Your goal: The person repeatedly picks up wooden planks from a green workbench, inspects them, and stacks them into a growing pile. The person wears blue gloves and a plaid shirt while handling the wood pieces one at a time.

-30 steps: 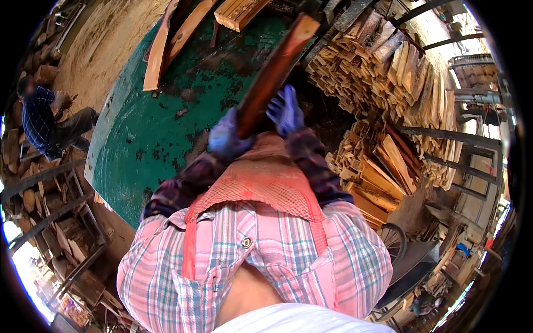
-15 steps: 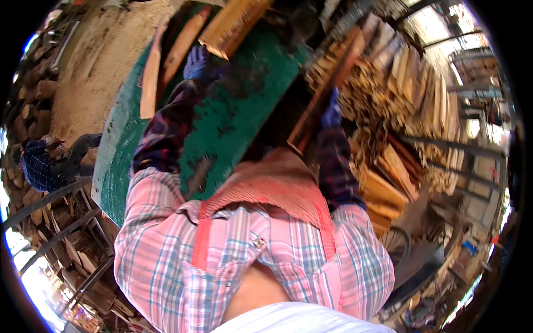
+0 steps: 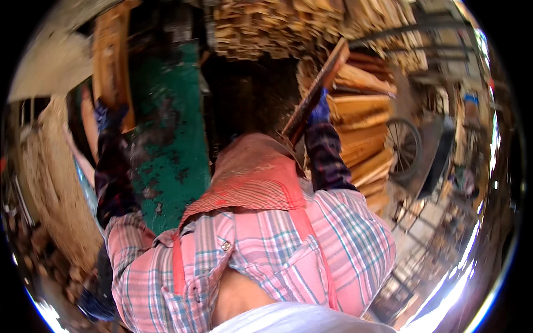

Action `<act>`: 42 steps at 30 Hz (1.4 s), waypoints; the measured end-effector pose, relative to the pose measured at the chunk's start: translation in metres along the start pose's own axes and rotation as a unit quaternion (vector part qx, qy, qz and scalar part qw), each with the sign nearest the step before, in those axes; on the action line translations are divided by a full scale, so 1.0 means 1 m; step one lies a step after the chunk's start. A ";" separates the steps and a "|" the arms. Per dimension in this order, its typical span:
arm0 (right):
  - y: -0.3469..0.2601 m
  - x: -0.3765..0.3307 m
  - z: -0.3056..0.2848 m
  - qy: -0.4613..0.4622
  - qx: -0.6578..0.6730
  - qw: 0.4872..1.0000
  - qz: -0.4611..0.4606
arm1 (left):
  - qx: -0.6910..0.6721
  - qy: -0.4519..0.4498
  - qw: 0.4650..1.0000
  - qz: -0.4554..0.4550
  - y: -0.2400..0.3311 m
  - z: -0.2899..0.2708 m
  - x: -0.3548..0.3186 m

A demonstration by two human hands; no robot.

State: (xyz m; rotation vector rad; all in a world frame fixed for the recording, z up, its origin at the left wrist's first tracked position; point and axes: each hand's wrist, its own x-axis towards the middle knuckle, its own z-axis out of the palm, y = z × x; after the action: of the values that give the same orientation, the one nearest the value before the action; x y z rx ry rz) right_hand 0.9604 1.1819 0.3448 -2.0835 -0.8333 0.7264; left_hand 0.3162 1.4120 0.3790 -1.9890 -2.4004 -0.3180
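My left hand [image 3: 109, 115], in a blue glove, is closed on the left edge of a thick wooden plank [image 3: 111, 58], close to its near end. The plank lies at the left side of a green table [image 3: 166, 139] with worn, dark patches. My right hand [image 3: 319, 108], also gloved in blue, grips a long, narrow, dark reddish slab [image 3: 317, 89]. It is held aslant over the right side, its near end close to my apron [image 3: 250, 172]. The right fingers are partly hidden behind the slab.
Stacked split boards [image 3: 277, 25] stand beyond a dark gap right of the table. More boards [image 3: 361, 125] are piled beside my right arm, with a spoked wheel [image 3: 402, 144] and a dark cart body [image 3: 436, 158] further right. A pale slab [image 3: 89, 122] lies at the table's left edge.
My view and body have turned right. My left hand has come onto the thick plank, which now lies further left on the table. My right hand still grips the dark slab, swung to the right.
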 end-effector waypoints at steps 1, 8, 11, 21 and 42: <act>0.008 0.001 -0.004 -0.013 0.190 0.981 0.028 | -0.005 -0.022 1.000 -0.018 0.001 0.004 -0.009; -0.095 -0.022 -0.011 -0.032 0.475 0.869 0.134 | 0.015 -0.083 0.994 -0.071 0.003 -0.014 -0.005; -0.111 -0.021 -0.014 -0.079 0.492 0.854 0.147 | -0.004 -0.090 0.993 -0.075 0.005 -0.025 -0.008; -0.040 0.043 -0.027 0.085 0.428 0.896 0.087 | -0.026 -0.074 0.993 -0.092 0.010 -0.052 -0.059; -0.207 -0.279 0.264 -0.732 -0.067 0.677 0.034 | 0.011 0.005 0.970 -0.244 0.052 -0.140 -0.452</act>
State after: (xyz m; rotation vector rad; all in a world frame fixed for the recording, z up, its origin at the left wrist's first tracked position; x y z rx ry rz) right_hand 0.5322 1.1903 0.4284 -1.2323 -1.5917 2.5300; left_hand 0.4373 0.9589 0.4629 -1.3527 -2.8417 -0.2993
